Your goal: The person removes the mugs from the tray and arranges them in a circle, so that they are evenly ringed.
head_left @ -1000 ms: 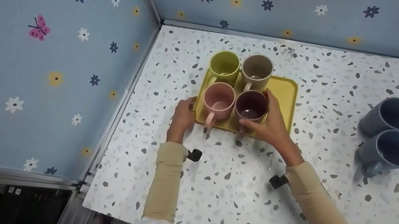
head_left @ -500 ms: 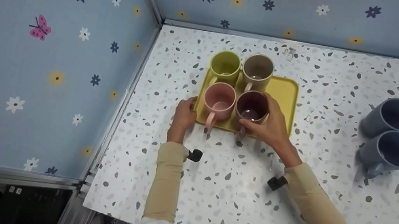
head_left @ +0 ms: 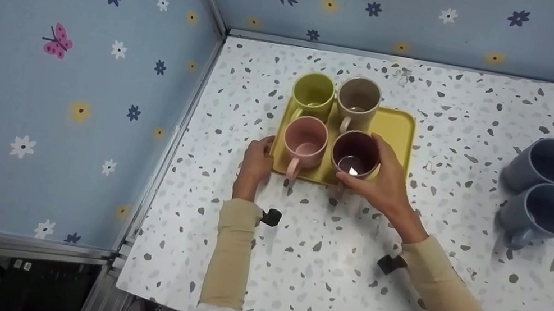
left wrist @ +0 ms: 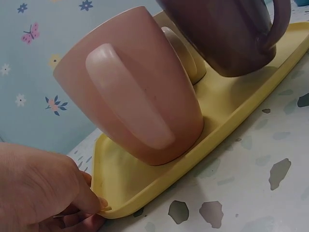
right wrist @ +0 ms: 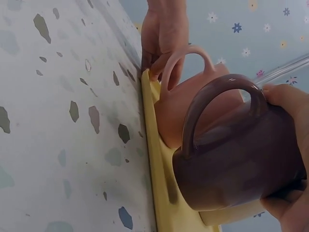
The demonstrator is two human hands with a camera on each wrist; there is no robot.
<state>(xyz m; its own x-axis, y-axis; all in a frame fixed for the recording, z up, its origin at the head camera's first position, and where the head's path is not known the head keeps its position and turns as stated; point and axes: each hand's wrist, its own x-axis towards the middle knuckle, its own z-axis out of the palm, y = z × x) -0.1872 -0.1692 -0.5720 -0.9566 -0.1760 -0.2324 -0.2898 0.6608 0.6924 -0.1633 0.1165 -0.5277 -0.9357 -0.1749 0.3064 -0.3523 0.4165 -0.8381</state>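
Note:
My right hand (head_left: pixel 388 185) grips a dark maroon mug (head_left: pixel 356 152) around its side, thumb near the handle. In the left wrist view the maroon mug (left wrist: pixel 227 36) hangs slightly above the yellow tray (left wrist: pixel 222 106), apart from it. My left hand (head_left: pixel 257 159) pinches the tray's near left corner, thumb on the rim (left wrist: pixel 108 210); its other fingers are partly hidden. A pink mug (head_left: pixel 306 138) stands upright on the tray beside the maroon one. Behind them a lime-green mug (head_left: pixel 314 93) and a beige mug (head_left: pixel 358 101) stand upright there.
Two blue-grey mugs (head_left: pixel 541 208) stand close together on the speckled table (head_left: pixel 313 276) at the right. Flower-patterned panels (head_left: pixel 72 56) rise along the left and back edges. The tray's right strip (head_left: pixel 398 131) is bare.
My right hand has raised the maroon mug off the tray and moved it slightly right and towards me. My left hand stays at the tray corner.

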